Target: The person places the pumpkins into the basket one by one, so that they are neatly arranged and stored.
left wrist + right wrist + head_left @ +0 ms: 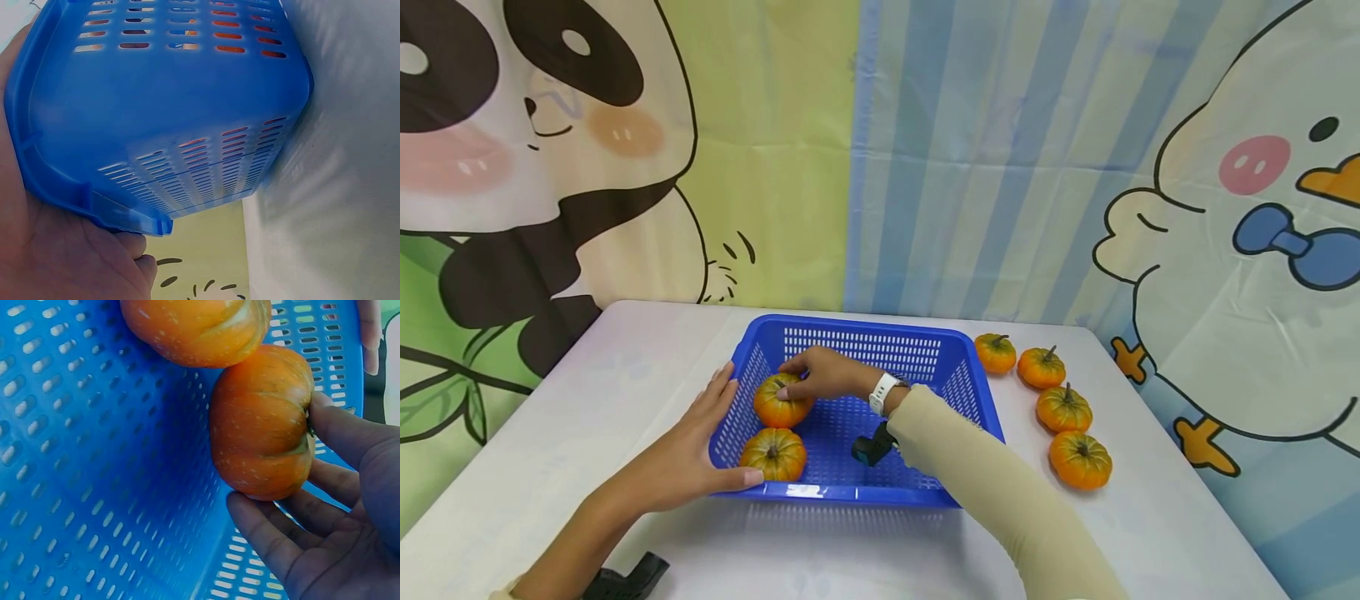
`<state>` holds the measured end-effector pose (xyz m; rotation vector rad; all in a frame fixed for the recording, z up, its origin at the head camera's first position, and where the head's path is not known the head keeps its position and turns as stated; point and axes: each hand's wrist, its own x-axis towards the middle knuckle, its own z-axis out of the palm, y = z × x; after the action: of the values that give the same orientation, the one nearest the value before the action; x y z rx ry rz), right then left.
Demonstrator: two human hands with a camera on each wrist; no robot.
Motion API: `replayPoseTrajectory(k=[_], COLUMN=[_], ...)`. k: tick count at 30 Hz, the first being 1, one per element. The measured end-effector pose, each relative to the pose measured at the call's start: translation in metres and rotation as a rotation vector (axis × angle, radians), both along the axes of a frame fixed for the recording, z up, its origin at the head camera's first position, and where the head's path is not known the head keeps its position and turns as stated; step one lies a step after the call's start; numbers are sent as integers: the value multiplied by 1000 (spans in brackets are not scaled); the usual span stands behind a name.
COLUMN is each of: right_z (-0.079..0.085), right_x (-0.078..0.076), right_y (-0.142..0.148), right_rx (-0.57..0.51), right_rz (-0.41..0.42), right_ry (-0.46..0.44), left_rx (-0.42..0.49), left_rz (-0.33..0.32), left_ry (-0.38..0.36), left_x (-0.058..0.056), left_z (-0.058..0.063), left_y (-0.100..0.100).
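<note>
A blue plastic basket (880, 493) with slotted sides sits on the table. Inside, at its left, are two small orange pumpkins, one behind the other. My right hand (831, 372) grips the rear pumpkin (772, 406), thumb near the stem and fingers around its side, as the right wrist view also shows. The front pumpkin (772, 455) lies close by in the basket's front left corner. My left hand (688, 454) rests against that corner from outside, its fingers extended along the left rim and its thumb on the front rim.
Several more pumpkins (1064, 409) stand in a curved row on the white table (647, 358), right of the basket. Behind the table hangs a curtain (925, 167) with cartoon animals. A white watch (882, 393) is on the right wrist.
</note>
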<state>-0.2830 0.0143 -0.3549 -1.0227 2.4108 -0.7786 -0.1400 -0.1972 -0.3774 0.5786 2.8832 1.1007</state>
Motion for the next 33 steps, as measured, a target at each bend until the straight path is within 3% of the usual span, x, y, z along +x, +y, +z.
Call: replayPoseTrajectory(k=[20, 26, 33], right_z=[-4, 3, 15], right_x=[-3, -4, -7], right_y=[-4, -5, -5], right_rx=[81, 130, 64], right_rz=[44, 43, 29], right_ry=[-29, -3, 0], left_rx=[4, -3, -9], left_rz=[5, 5, -1], left_ry=[0, -2, 4], left_x=[0, 0, -2], left_z=[1, 0, -1], left_y=[-2, -2, -1])
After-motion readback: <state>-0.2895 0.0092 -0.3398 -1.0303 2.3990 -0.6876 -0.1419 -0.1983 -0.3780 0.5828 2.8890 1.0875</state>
